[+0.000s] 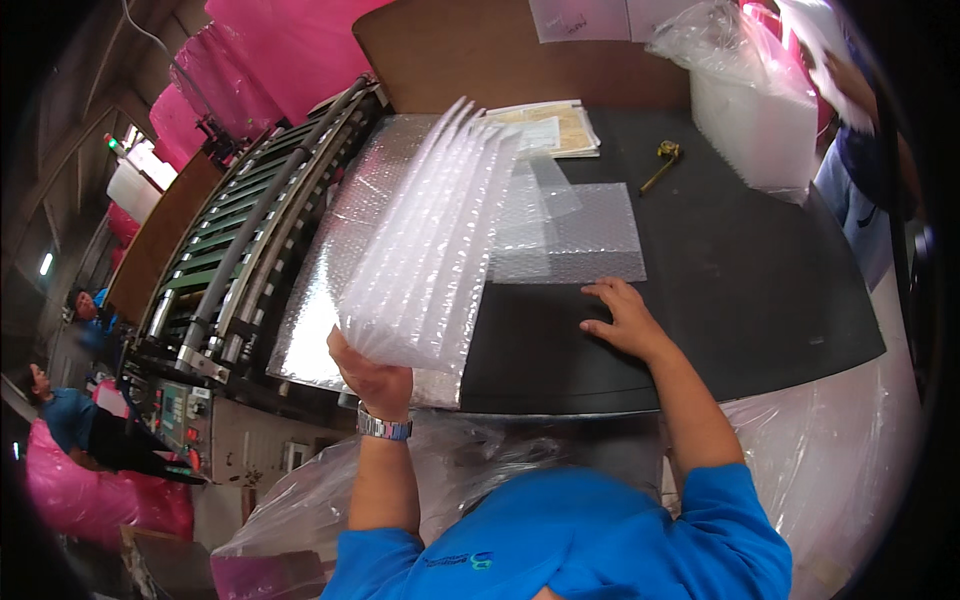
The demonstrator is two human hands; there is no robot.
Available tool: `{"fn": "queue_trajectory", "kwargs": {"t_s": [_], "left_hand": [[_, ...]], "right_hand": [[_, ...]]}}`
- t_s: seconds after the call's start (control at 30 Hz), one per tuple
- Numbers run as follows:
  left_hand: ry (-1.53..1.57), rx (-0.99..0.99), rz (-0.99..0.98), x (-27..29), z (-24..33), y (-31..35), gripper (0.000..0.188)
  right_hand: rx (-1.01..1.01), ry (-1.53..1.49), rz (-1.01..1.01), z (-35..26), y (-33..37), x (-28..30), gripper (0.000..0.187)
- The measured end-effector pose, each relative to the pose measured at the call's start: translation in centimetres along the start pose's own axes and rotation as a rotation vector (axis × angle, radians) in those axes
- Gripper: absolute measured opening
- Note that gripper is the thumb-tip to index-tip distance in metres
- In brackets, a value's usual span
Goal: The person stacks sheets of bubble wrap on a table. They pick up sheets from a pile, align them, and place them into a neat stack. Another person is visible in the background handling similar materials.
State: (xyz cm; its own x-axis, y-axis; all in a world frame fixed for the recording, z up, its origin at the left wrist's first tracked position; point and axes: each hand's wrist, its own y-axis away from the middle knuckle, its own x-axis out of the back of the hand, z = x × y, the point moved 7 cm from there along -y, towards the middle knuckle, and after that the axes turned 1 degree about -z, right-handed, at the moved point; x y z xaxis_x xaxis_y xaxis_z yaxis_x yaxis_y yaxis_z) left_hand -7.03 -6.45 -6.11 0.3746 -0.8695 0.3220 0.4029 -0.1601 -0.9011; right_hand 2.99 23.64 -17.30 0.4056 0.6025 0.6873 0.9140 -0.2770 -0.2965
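Left hand (372, 385) grips bubble-wrap sheets (420, 250), right hand (628, 318) kinda loose; roller machine (232, 225) at 10 o'clock, papers (577, 132) at 1 (too tiny to read).

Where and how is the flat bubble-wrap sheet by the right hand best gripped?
Probably by the near right corner, pinched from the side of the right hand: the bubble-wrap sheet lies flat with that corner uncovered, while the plastic stack in the left hand crowds its left.
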Motion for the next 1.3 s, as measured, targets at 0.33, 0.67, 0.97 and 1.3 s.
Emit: {"fn": "queue_trajectory", "kwargs": {"t_s": [0.33, 0.67, 0.97, 1.3], "left_hand": [[0.090, 0.182, 0.119, 3.0, -4.1, 1.6, 0.046], [0.233, 0.341, 0.158, 3.9, -5.3, 1.0, 0.048], [0.336, 0.431, 0.172, 3.5, -4.7, 0.2, 0.067], [0.392, 0.478, 0.188, 3.6, -4.7, 0.3, 0.070]], "right_hand": [[0.017, 0.074, -0.137, -0.7, 0.8, -0.2, 0.043], [0.035, 0.078, -0.135, -0.5, 0.9, -0.1, 0.042], [0.042, 0.076, -0.131, -0.6, 1.0, 0.0, 0.040], [0.027, 0.083, -0.144, -0.7, 1.0, 0.0, 0.040]]}}
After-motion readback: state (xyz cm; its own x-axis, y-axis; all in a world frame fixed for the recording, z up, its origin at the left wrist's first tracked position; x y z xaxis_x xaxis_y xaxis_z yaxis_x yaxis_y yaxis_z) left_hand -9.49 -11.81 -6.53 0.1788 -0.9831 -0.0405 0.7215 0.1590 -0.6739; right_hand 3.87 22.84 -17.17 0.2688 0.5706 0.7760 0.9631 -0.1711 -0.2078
